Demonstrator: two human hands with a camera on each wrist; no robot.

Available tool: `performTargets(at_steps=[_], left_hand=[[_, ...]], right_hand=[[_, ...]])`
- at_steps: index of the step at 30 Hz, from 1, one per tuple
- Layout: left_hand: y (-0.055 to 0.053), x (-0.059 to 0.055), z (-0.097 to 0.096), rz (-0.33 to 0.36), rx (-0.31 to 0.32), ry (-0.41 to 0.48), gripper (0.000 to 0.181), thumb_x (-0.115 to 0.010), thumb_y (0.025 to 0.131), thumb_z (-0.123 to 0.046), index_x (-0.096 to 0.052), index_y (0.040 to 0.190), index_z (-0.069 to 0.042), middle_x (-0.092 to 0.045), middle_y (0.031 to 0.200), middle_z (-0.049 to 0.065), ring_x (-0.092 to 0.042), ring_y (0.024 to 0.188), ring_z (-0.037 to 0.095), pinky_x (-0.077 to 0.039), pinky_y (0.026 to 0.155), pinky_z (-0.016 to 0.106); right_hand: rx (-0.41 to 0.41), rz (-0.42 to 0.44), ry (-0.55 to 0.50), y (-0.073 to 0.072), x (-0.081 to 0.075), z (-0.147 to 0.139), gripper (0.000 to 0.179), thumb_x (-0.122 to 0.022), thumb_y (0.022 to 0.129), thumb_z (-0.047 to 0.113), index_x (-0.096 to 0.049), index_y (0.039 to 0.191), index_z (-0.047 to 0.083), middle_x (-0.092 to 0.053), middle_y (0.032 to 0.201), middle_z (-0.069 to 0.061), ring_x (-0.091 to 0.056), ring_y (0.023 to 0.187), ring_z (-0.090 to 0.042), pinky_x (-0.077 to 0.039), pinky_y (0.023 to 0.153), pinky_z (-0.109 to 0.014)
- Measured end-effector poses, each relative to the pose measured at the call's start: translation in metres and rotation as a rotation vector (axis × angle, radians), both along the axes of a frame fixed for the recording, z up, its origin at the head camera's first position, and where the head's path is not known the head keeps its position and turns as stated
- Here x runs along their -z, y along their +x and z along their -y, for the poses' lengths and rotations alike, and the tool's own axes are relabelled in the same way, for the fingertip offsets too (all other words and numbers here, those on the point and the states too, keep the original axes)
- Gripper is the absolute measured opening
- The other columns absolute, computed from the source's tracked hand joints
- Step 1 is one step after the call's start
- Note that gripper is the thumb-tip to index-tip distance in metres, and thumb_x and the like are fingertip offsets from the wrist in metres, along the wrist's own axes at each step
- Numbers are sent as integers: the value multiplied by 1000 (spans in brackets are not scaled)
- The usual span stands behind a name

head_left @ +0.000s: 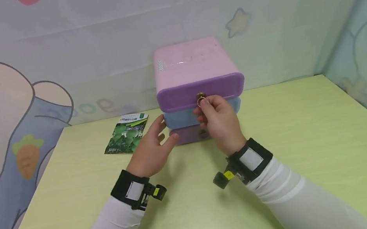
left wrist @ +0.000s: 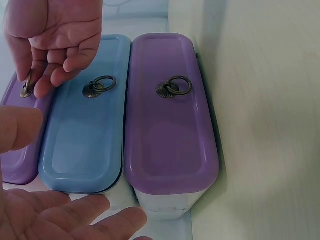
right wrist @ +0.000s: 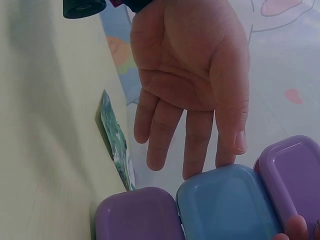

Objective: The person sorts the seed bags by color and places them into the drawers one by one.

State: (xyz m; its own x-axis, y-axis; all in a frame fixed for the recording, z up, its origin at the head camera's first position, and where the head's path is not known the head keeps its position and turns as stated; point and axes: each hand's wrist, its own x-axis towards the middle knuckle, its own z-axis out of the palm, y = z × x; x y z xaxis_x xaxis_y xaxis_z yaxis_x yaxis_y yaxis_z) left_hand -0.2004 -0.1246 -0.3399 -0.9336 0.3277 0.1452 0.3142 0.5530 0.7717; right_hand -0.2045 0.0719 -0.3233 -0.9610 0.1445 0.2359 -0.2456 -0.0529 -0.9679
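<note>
A small chest with a pink top [head_left: 194, 65] stands against the back wall, with three drawer fronts stacked one over another. The upper purple drawer [head_left: 181, 96] has a brass ring pull [head_left: 200, 97], which my right hand [head_left: 223, 126] pinches between thumb and fingers. Below it are the blue drawer [left wrist: 82, 145] and the lower purple drawer [left wrist: 170, 140], each with its own ring hanging from a shell-shaped plate. My left hand [head_left: 150, 151] is at the chest's left side, fingers extended and spread, fingertips right beside the blue drawer.
A green seed packet [head_left: 126, 134] lies flat on the pale table [head_left: 198, 215], just left of the chest. Close behind the chest hangs a printed cloth backdrop [head_left: 106, 50].
</note>
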Motion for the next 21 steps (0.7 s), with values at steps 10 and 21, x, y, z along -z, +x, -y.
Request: performTargets(at_steps=[10, 21], left_hand=[[1, -1, -1, 6, -2, -10, 71, -52, 93, -50, -17, 150, -27, -35, 146, 3, -43, 120, 23, -41, 100, 41], [1, -2, -1, 3, 3, -4, 70, -53, 92, -49, -17, 150, -29, -36, 146, 2, -44, 120, 24, -41, 100, 41]], right_hand=[[4, -111, -5, 5, 8, -1, 20, -50, 98, 18, -51, 91, -1, -64, 91, -15, -57, 93, -19, -43, 87, -42], [0, -148, -9, 9, 13, -2, 21, -50, 98, 16, -51, 89, -2, -66, 90, -15, -53, 100, -17, -41, 87, -37]])
